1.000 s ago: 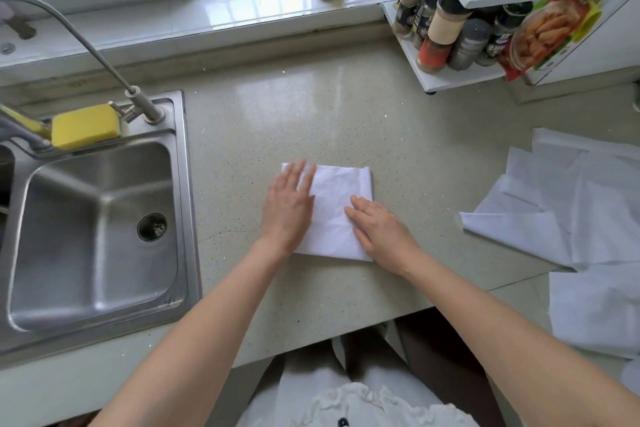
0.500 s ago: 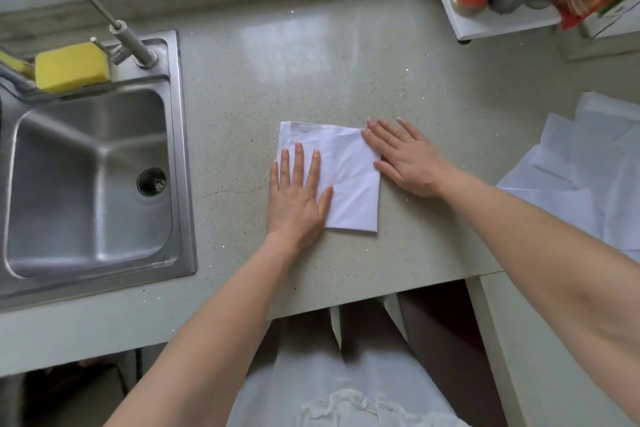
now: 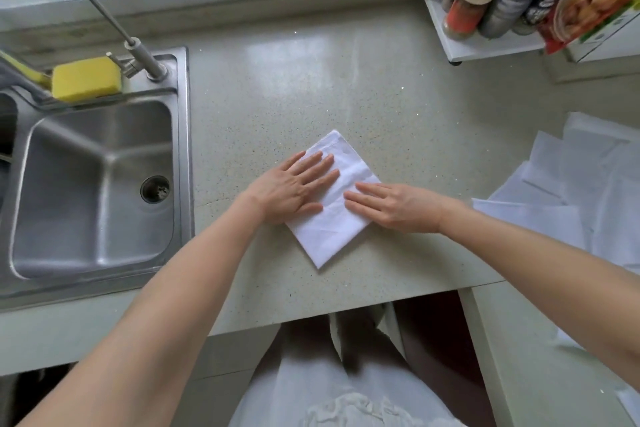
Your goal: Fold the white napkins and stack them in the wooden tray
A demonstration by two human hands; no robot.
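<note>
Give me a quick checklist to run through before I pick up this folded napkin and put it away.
1. Napkin folded: ok. The folded napkin lies as a compact square on the counter.
2. Folds pressed flat: ok. The left hand and right hand both lie on it with straight fingers.
3. Grip ready: not ok. Neither hand pinches an edge yet.
4. Wooden tray located: cannot tell. No tray is in view.
5. More napkins waiting: ok. A pile of unfolded napkins lies to the right.
6. Clear of the sink: ok. The napkin lies apart from its rim.
</note>
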